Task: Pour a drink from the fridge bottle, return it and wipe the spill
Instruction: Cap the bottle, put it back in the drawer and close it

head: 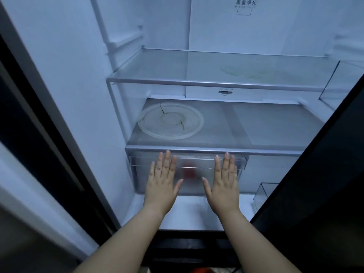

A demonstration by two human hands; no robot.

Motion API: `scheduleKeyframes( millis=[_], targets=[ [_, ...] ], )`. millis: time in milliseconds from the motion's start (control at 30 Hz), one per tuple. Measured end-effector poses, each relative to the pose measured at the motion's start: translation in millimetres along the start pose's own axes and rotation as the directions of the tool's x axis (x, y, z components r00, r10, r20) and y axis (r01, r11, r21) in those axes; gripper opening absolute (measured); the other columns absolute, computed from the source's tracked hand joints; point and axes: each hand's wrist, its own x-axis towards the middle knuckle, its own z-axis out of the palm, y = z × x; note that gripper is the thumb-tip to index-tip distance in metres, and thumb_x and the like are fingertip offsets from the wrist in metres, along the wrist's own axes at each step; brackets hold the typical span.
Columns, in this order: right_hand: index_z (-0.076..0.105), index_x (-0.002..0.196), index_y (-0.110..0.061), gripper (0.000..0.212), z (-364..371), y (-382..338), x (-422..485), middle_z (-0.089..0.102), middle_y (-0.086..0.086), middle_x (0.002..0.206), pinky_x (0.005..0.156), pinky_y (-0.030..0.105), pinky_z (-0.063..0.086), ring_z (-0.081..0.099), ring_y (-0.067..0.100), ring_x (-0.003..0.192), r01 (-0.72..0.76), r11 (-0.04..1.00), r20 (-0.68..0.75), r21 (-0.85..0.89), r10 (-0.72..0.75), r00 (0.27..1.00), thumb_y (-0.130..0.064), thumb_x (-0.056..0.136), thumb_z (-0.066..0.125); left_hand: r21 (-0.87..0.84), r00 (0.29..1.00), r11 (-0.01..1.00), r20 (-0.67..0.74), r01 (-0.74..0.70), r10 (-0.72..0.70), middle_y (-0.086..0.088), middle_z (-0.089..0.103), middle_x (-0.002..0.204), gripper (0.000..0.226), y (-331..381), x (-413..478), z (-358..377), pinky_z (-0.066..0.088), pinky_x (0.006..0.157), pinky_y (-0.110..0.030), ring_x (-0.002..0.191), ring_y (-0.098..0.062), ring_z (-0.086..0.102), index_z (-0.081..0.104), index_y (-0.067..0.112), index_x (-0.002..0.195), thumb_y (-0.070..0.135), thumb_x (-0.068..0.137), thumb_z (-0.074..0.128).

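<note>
I look into an open fridge. Both my hands lie flat, fingers straight, against the front of a frosted clear drawer (194,186) under the lower shelf. My left hand (164,180) presses its left part, my right hand (223,180) its right part. A blurred red shape (190,173) shows through the drawer front between my hands; I cannot tell whether it is the bottle. No glass or cloth is in view.
A clear round plate (170,120) lies on the lower glass shelf (266,125). The upper glass shelf (197,67) holds nothing but a faint stain. A dark fridge door (325,174) stands open at right, with clear door bins (265,194). The left door edge (39,134) runs diagonally.
</note>
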Motion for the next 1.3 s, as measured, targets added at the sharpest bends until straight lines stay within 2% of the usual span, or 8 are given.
scheduleKeyframes(
  millis=[200,400,600,700,833,967,1133,1300],
  targets=[
    [0.009,0.151,-0.01,0.069,23.1,9.0,-12.3,0.003,0.017,0.158,0.113,0.046,0.018,0.006,0.034,0.146,0.025,1.0,0.101,-0.006,-0.024,0.995,-0.052,0.097,0.012,-0.026,0.993,0.999,0.109,0.037,-0.034,-0.013,0.004,0.159,0.071,1.5,-1.7,10.6,0.014,0.115,-0.047,0.146,-0.031,0.01,0.006,0.007,0.151,0.05,0.096,0.019],
    [0.002,0.152,-0.012,0.073,14.0,12.0,-12.2,0.0,0.017,0.158,0.115,0.044,0.011,0.004,0.033,0.146,0.047,0.999,0.147,-0.026,-0.043,0.988,-0.053,0.094,0.02,-0.051,0.979,0.998,0.2,0.039,-0.028,-0.01,0.008,0.16,0.077,1.7,-1.1,-3.4,0.016,0.113,-0.047,0.146,-0.028,0.014,0.007,0.009,0.152,0.05,0.09,0.029],
    [0.015,0.15,-0.009,0.092,-6.9,4.9,-13.4,0.008,0.018,0.157,0.112,0.048,0.025,0.009,0.034,0.145,0.005,1.0,0.241,0.007,-0.006,0.97,-0.034,0.077,0.064,-0.154,0.91,0.982,0.413,0.112,-0.039,0.001,-0.02,0.158,0.072,1.2,4.6,-49.6,0.0,0.12,-0.039,0.146,-0.017,-0.017,-0.005,0.02,0.153,0.051,0.097,0.029],
    [0.009,0.151,-0.01,0.086,-31.5,-11.7,-11.4,-0.009,0.012,0.157,0.116,0.044,0.018,0.005,0.032,0.146,-0.046,0.999,0.316,-0.016,0.048,0.947,-0.028,0.084,0.059,-0.304,0.888,0.938,0.459,0.165,-0.007,0.003,-0.02,0.159,0.067,-2.0,-7.2,-77.5,0.009,0.119,-0.037,0.147,-0.015,-0.012,0.001,0.021,0.154,0.047,0.1,0.031],
    [0.018,0.149,-0.011,0.062,-63.9,-36.9,-33.7,0.015,0.009,0.158,0.113,0.035,0.022,0.016,0.023,0.144,-0.186,0.964,0.429,0.188,0.089,0.899,-0.033,0.096,0.043,-0.303,0.908,0.953,0.4,0.0,0.127,0.003,-0.016,0.159,0.063,-10.3,-58.1,-110.8,0.008,0.117,-0.03,0.148,-0.011,-0.005,0.004,0.021,0.154,0.045,0.101,0.029],
    [0.026,0.146,-0.012,0.055,-79.4,-64.8,-81.3,0.03,0.005,0.152,0.108,0.03,0.027,0.027,0.019,0.139,-0.106,0.963,0.428,0.248,-0.01,0.904,-0.033,0.098,0.042,-0.402,0.904,0.916,0.391,-0.001,0.173,0.011,-0.013,0.159,0.058,-24.0,-119.3,-142.9,0.009,0.119,-0.03,0.146,-0.004,-0.01,0.01,0.026,0.153,0.041,0.102,0.033],
    [0.034,0.143,-0.011,0.051,-88.1,-122.0,-138.3,0.036,0.004,0.149,0.111,0.027,0.023,0.028,0.018,0.14,-0.037,0.915,0.366,0.402,-0.124,0.922,-0.029,0.097,0.047,-0.361,0.917,0.931,0.388,0.062,0.09,0.014,-0.008,0.157,0.058,-55.3,-195.2,-173.1,0.004,0.118,-0.025,0.145,-0.002,-0.01,0.012,0.026,0.153,0.041,0.101,0.034],
    [0.046,0.136,-0.008,0.047,-109.0,-189.3,-195.4,0.047,0.009,0.14,0.108,0.023,0.023,0.039,0.022,0.134,0.134,0.845,0.257,0.518,-0.303,0.918,-0.019,0.091,0.057,-0.289,0.908,0.946,0.419,0.145,-0.011,0.005,0.0,0.16,0.075,-89.6,-270.7,-203.5,0.002,0.117,-0.024,0.148,-0.013,-0.001,0.01,0.019,0.153,0.056,0.087,0.011]
  ],
)
